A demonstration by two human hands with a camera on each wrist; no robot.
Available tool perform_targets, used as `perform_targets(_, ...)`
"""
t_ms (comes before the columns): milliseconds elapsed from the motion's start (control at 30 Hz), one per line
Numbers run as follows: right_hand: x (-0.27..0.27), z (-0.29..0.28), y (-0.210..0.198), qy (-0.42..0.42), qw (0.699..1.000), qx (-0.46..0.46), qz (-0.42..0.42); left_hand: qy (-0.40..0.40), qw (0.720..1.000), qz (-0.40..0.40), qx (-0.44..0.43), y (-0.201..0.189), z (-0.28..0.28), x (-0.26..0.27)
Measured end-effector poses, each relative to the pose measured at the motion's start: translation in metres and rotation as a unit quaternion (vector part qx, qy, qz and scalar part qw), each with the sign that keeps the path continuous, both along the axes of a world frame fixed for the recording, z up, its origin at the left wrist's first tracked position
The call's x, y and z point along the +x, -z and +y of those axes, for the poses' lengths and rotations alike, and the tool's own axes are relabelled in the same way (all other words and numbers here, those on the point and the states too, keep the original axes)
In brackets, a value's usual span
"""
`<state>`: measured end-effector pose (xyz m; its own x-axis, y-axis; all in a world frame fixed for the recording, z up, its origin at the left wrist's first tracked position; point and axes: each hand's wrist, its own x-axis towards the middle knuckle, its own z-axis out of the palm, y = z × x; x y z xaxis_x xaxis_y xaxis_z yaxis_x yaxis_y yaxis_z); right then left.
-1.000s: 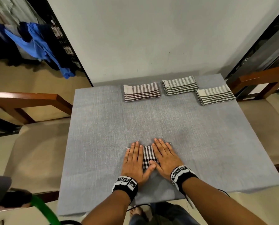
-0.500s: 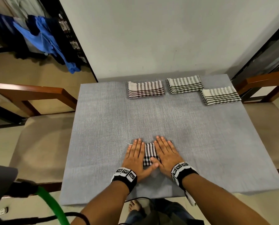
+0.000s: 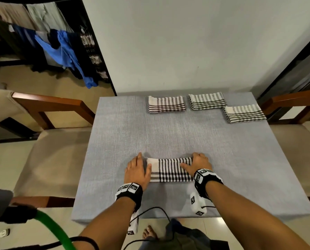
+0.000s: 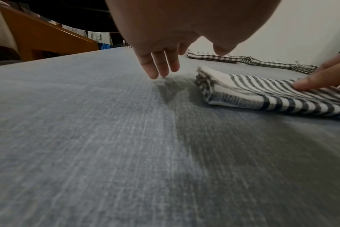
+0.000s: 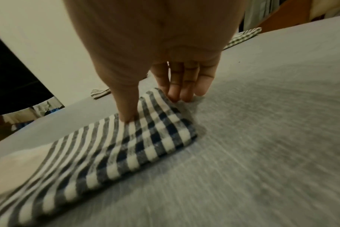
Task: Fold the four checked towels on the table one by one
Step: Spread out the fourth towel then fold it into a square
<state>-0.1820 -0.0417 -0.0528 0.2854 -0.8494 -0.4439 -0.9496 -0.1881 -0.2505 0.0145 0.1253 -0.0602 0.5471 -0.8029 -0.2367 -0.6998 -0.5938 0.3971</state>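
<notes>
Head view: folded checked towel (image 3: 170,170), seemingly flat.

No readable text — wristbands (image 3: 129,188) carry coded markers only

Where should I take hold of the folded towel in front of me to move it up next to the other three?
Probably by the two short ends of the near towel, one hand from each side. It lies flat, folded in layers on the table; left hand and right hand already flank those ends. Thumb on top, fingers beneath, keeps the layers together.
</notes>
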Motion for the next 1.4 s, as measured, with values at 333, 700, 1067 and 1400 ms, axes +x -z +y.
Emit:
perform_targets(333, 0.02, -0.029, -0.015, -0.006, 0.991, 0.123, 0.052, 0.044, 0.999, 0.005, 0.024, -0.006, -0.008, 0.008)
perform_targets(700, 0.05, -0.06, -0.052, -0.138, 0.956, 0.225, -0.13, 0.158, 0.982, 0.048, 0.089, -0.015, -0.069, 0.007)
perform_targets(1067, 0.09, -0.106, -0.09, -0.083, 0.915, 0.28, -0.28, -0.015, 0.952, 0.3, 0.052, -0.024, -0.053, 0.035)
perform_targets(1400, 0.199, -0.065, -0.073, -0.007, 0.887, 0.318, -0.334, -0.41, 0.785, 0.412, -0.217, -0.028, 0.034, 0.056)
